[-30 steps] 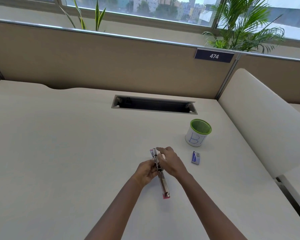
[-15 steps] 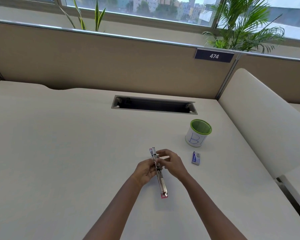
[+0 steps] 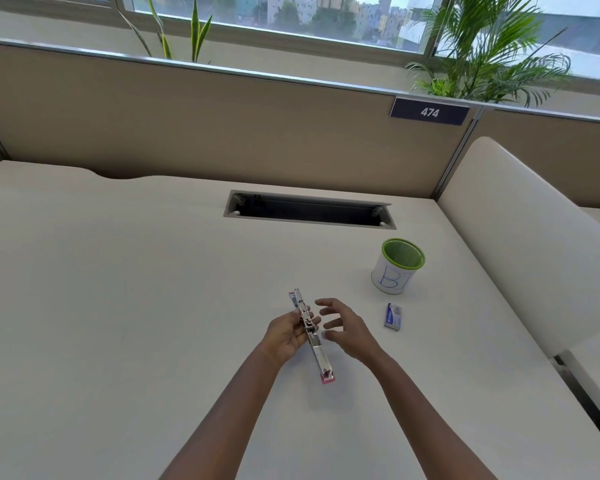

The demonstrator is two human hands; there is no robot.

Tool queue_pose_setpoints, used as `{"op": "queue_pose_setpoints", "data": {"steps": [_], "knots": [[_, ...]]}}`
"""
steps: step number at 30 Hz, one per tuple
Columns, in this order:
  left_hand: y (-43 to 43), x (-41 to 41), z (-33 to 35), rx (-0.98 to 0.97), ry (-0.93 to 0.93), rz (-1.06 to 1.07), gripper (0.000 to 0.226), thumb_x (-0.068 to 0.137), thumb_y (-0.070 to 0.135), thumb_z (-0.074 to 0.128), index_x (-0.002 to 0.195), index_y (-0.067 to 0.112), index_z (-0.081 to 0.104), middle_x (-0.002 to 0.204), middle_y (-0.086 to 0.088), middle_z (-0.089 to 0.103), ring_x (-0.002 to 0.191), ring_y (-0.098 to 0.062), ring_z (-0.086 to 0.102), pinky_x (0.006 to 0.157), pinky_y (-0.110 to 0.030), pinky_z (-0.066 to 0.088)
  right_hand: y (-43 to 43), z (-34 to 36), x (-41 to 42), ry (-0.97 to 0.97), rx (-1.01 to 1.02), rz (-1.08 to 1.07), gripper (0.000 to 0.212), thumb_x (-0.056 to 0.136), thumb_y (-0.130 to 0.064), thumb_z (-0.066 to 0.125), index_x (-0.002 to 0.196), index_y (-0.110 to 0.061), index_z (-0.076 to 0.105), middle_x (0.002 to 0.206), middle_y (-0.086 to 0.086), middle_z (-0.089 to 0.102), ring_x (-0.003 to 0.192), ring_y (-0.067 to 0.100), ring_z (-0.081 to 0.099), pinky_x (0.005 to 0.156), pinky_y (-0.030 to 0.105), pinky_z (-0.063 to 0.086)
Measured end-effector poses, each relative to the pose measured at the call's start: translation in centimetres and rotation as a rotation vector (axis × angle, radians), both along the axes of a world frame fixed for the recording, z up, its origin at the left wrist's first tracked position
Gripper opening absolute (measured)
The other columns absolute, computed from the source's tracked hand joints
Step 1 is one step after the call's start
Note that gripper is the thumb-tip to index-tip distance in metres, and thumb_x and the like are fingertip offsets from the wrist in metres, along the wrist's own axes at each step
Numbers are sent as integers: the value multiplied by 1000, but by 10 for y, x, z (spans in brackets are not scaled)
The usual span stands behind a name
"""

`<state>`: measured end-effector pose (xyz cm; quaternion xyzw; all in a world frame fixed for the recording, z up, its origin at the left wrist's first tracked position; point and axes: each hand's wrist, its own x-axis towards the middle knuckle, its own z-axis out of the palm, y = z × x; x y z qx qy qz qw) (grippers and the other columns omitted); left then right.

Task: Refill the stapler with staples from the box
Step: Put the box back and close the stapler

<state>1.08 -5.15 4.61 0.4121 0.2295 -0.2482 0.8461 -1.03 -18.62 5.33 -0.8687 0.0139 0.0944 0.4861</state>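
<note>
Desk [image 3: 118, 306] runs wide to the left and near side, bounded far by the cable slot [image 3: 309, 213] and right by a padded divider [image 3: 534, 237], so reaching room looks ample. Opened out flat, the stapler [image 3: 312, 336] is mid-desk in the left hand [image 3: 286, 332], fingers curled round its middle, while the right hand [image 3: 347, 327] hovers just beside it, fingers spread and empty. Loading seems still to do: near the green cup [image 3: 397, 268], the staple box [image 3: 392, 317] lies right of the hands, and no staples can be made out in the channel.
</note>
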Motion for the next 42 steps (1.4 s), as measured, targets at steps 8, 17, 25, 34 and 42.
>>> {"op": "queue_pose_setpoints", "data": {"steps": [8, 17, 25, 34, 42], "knots": [[6, 2, -3, 18, -10, 72, 27, 95, -5, 39, 75, -4, 56, 43, -5, 67, 41, -14, 67, 43, -21, 57, 2, -3, -4, 22, -47, 214, 75, 76, -5, 70, 136, -32, 35, 133, 4, 41, 113, 16, 43, 80, 27, 44], [-2, -4, -4, 127, -80, -61, 21, 96, 0, 40, 92, 1, 60, 67, -9, 67, 61, -17, 65, 56, -23, 59, 18, 6, 1, -7, 219, 24, 44, 92, -19, 54, 133, -30, 39, 137, 15, 47, 125, 28, 48, 105, 47, 42], [-10, -12, -5, 226, -141, -191, 31, 99, 4, 36, 122, -8, 53, 97, -19, 64, 84, -28, 62, 85, -37, 52, 13, 5, 6, 198, 459, -132, 56, 94, -23, 51, 144, -14, 27, 121, 17, 57, 106, 27, 58, 95, 42, 47], [-13, -11, -7, 586, -295, -313, 33, 97, 11, 37, 113, -7, 59, 110, -24, 66, 85, -25, 64, 66, -19, 53, 13, 1, 3, 213, 439, -132, 39, 92, -14, 54, 128, -2, 46, 123, 19, 57, 99, 18, 60, 89, 33, 50], [-8, -16, -8, 363, -371, -211, 43, 99, 35, 34, 130, 7, 46, 124, -13, 55, 116, -27, 54, 103, -41, 44, 13, 3, -2, 140, 360, -140, 37, 94, -11, 49, 130, -4, 45, 122, 14, 57, 110, 27, 56, 91, 42, 49]]}}
